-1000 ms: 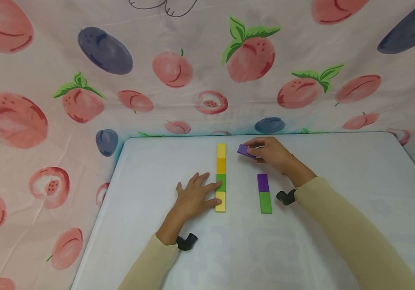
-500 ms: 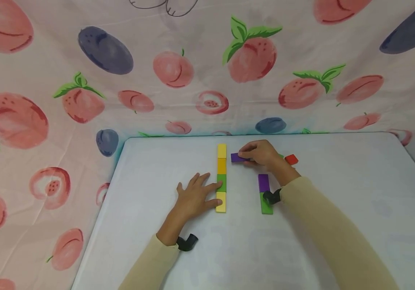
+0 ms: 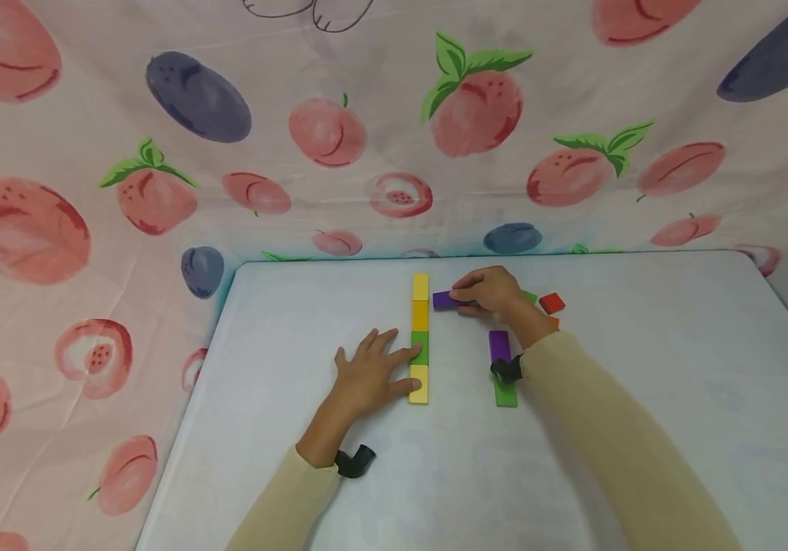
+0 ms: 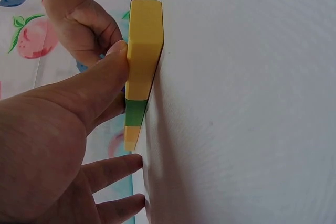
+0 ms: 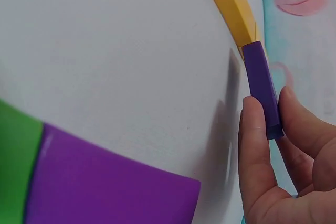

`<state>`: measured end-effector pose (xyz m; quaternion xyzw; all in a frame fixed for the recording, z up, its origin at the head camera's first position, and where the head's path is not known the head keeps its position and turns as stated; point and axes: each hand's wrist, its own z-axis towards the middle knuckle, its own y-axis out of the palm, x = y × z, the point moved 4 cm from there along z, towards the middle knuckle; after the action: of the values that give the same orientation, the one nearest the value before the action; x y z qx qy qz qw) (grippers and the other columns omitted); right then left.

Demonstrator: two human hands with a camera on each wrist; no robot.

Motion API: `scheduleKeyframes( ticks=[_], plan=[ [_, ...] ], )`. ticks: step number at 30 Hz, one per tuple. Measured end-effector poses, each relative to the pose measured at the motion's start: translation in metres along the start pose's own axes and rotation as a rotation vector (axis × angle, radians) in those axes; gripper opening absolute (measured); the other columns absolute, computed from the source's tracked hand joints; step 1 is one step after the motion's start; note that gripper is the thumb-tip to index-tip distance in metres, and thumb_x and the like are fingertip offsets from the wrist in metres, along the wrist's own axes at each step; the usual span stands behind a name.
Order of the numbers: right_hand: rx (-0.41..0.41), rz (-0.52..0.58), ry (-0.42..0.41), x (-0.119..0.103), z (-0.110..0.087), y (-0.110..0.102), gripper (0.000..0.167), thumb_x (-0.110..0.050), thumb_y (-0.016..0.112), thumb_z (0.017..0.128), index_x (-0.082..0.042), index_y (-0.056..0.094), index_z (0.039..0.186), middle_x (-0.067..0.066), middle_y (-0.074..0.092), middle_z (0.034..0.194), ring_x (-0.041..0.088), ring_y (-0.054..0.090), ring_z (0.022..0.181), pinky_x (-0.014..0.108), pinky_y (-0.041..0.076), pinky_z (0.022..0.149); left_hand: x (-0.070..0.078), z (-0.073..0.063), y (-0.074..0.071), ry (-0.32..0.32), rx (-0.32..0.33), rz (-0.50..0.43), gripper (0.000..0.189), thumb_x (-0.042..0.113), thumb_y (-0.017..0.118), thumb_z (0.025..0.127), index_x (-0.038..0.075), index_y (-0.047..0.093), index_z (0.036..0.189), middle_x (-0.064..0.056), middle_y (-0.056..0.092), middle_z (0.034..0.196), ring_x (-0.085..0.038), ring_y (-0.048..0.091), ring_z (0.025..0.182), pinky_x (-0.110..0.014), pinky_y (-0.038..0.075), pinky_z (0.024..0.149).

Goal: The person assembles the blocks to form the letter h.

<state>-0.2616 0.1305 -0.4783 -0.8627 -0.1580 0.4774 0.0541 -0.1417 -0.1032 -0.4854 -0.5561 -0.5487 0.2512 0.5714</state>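
Note:
A straight row of four-sided blocks runs away from me: a pale yellow block (image 3: pixel 418 395) nearest, then a green block (image 3: pixel 420 340), an orange-yellow block (image 3: pixel 420 315) and a yellow block (image 3: pixel 421 287). My left hand (image 3: pixel 364 380) lies to the left of the row with its fingers spread; the thumb rests on the pale yellow block and the index finger on the green one. To the right of the far end, my right hand (image 3: pixel 497 293) pinches a purple block (image 5: pixel 261 83) between thumb and fingers. That block lies crosswise, its free end close beside the row.
A second purple block (image 3: pixel 499 344) and a green block (image 3: pixel 506 395) stand end to end, partly behind the black wrist piece (image 3: pixel 506 369). Beyond the right wrist are a red block (image 3: pixel 552 303) and partly hidden green and orange pieces. Fruit-print cloth (image 3: pixel 339 199) rises behind the white table (image 3: pixel 284 306).
My right hand has moved left and slightly nearer with the purple block, which has turned level and come close to the row. Red, green and orange pieces now show. My left hand stays put.

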Motion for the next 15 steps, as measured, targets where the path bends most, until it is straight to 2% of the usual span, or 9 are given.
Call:
scheduleKeyframes(
  ticks=[7,15],
  plan=[
    [0.044,-0.085,0.024,0.0043,0.0044,0.0002,0.027,-0.020,0.080,0.090,-0.009,0.075,0.114,0.011,0.068,0.113,0.017,0.074,0.080,0.027,0.060,0.079,0.0000,-0.0008,-0.0003,0.003,0.005,0.000,0.060,0.061,0.066,0.092,0.045,0.051,0.148,-0.003,0.035,0.166,-0.036,0.023,0.156,-0.085,0.017,0.107],
    [0.091,-0.209,-0.005,0.0014,0.0020,0.0008,0.024,-0.022,0.082,0.089,-0.010,0.078,0.109,0.009,0.068,0.103,0.014,0.070,0.071,0.025,0.060,0.074,0.0003,-0.0007,-0.0004,0.003,0.005,-0.003,0.060,0.060,0.067,0.092,0.044,0.051,0.148,-0.003,0.034,0.166,-0.036,0.023,0.156,-0.085,0.016,0.108]
  ],
)
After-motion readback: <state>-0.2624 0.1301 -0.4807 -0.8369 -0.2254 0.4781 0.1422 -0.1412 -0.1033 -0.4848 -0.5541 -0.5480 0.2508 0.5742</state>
